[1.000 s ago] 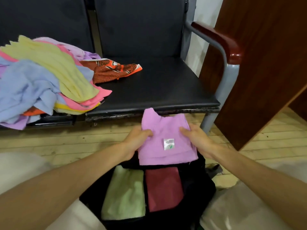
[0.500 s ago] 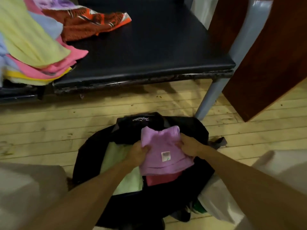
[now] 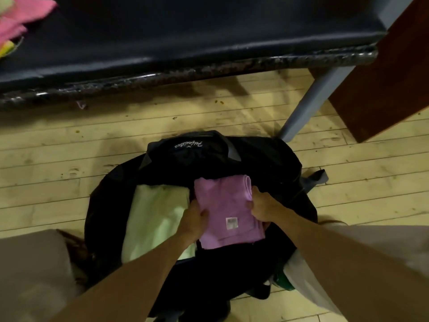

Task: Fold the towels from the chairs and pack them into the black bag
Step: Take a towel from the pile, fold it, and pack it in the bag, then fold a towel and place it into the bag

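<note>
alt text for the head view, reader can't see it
The left hand and right hand hold a folded purple towel by its sides in the open black bag on a wooden floor, beside a pale green towel. Behind is a dark chair seat with pink towels at the frame's left edge.

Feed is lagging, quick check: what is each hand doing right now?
Left hand: grips the purple towel at its left edge.
Right hand: grips the same towel's right edge.
</note>
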Available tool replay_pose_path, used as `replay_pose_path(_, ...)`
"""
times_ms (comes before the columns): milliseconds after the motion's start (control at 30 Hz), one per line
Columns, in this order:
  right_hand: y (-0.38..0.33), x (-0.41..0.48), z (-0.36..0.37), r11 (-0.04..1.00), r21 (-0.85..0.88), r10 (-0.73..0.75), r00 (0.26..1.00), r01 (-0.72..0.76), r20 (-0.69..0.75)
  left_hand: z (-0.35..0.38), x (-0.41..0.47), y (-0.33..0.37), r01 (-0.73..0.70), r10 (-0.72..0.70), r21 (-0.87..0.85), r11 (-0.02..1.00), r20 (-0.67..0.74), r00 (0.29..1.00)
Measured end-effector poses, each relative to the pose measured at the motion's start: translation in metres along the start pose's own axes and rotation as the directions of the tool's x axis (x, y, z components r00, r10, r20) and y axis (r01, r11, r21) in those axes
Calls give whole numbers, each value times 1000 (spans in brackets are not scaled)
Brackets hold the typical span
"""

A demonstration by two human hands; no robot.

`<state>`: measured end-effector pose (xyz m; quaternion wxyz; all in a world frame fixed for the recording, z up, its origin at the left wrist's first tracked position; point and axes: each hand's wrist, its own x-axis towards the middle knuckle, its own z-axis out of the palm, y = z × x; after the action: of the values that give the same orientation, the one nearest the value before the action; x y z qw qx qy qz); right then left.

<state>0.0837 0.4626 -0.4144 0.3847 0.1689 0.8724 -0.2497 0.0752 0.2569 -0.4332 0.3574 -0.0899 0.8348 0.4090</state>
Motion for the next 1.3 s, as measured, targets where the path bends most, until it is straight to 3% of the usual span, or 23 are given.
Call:
replay_pose_path(233, -17, -10, -13, 992, -92, 87, 995, -90, -45, -21, -2, 5, 58, -63, 47, 997, 108, 992)
replay_pose_path(400, -42, -41, -47, 999, 12, 48, 998, -48, -32, -66, -24, 45, 26, -38, 66, 997, 186, 982)
replay_pose_path(633, -127, -108, -107, 975, 144, -170, 985, 169, -4, -141, -89, 114, -263, 241, 107, 959, 180, 954)
replay_pose_path(800, -207, -154, -152, 911, 119, -379, 916, 394, -128, -227, -151, 151, -497, 499, 55, 866, -22, 866)
replay_pose_path(933, -270, -195, -182, 830, 147, -475, 821, 537, -316, -302, -185, 154, -572, 571, 70, 818, -227, 789)
replay_pose_path(1067, -325, -212, -186, 737, 129, -566, 711, 663, -417, -359, -207, 136, -582, 551, 54, 812, -401, 732)
replay_pose_path(1200, -379, -201, -171, 652, 130, -622, 626, 747, -471, -392, -207, 112, -586, 476, 27, 810, -615, 629)
replay_pose_path(1300, -413, -184, -152, 629, 125, -627, 596, 767, -502, -408, -200, 98, -596, 397, -88, 798, -667, 631)
